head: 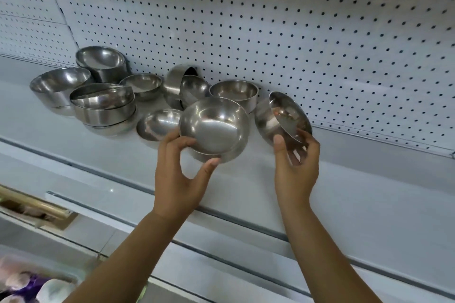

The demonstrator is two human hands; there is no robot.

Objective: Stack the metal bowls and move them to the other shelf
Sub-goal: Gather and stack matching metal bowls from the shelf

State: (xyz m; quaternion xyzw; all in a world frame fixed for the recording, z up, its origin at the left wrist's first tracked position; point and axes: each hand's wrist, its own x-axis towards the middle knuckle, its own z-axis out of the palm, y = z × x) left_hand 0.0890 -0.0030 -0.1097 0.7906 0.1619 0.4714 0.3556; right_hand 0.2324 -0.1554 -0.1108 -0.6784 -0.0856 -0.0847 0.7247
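Two hands up at the shelf [344,179]: what does each one hold?

The left hand [179,172] grips the left bowl [214,128]. Its fingers curl over the bowl's left rim and its thumb props the near edge from below. The bowl's mouth tips toward the camera. A second rim shows under it, so it may be a nested pair, but I cannot tell for sure.

And the right?

The right hand [295,170] pinches the right bowl [285,115], which is tilted steeply, almost on edge. The thumb points up against the near wall and the fingers hook the near end of the rim. The palm faces left.

How do the arms lie?

Both forearms are bare. They rise from the bottom edge, the left from the near left and the right from the near right. Both wrists are above the shelf's front lip.

Are the two bowls touching?

No, they are apart, with bare shelf showing between them. Whether either one still rests on the shelf is unclear.

Where are the rest?

They are spread over the left half of the shelf, against the pegboard [270,32]. A stack [103,106] stands left of the hands, with its top bowl askew. A far stack [101,61] stands behind it, and a single bowl [56,83] is furthest left. A low bowl [157,123] lies just beside the left hand's fingers. Behind the left bowl, tipped bowls [187,88] lean on their sides, and an upright bowl [234,93] stands to their right.

Anything lower down?

There are blurred goods [37,285] at the near left corner.
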